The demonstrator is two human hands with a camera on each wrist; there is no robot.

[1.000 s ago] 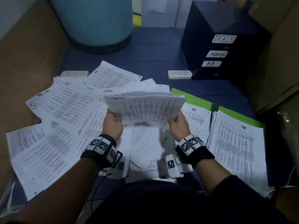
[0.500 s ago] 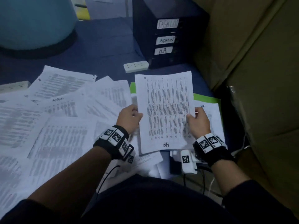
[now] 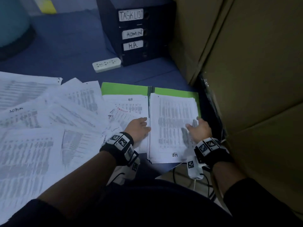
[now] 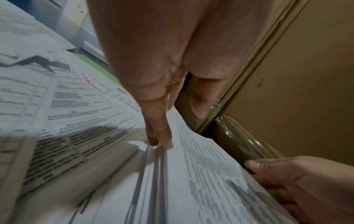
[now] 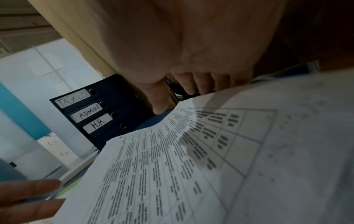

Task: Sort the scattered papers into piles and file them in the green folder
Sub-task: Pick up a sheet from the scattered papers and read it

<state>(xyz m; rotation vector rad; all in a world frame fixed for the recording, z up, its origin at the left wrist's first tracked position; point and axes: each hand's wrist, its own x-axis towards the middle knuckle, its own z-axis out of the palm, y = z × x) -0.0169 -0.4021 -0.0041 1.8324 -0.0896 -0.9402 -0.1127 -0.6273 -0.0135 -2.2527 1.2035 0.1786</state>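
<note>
The green folder (image 3: 124, 88) lies open on the blue floor. A stack of printed sheets marked HR (image 3: 172, 112) lies on the folder's right half. My left hand (image 3: 139, 126) touches the stack's left edge with straight fingers (image 4: 157, 136). My right hand (image 3: 198, 128) holds the stack's right edge, thumb on top and fingers curled round the edge (image 4: 287, 189). In the right wrist view the stack (image 5: 172, 166) bends up under my palm. Another HR sheet (image 3: 129, 102) and a red-marked sheet (image 3: 121, 112) lie on the folder's left half. Scattered papers (image 3: 32, 145) cover the floor to the left.
A black drawer unit (image 3: 132, 33) labelled TASKLIST, ADMIN and H.R. stands behind the folder, with a white power strip (image 3: 106, 64) beside it. Tall cardboard boxes (image 3: 246, 79) wall off the right side close to the folder. A teal barrel (image 3: 11, 22) stands at the far left.
Both hands have carried the HR stack from mid-air to the right and laid it on the folder's right half. My left hand has let go and now touches the edge.
</note>
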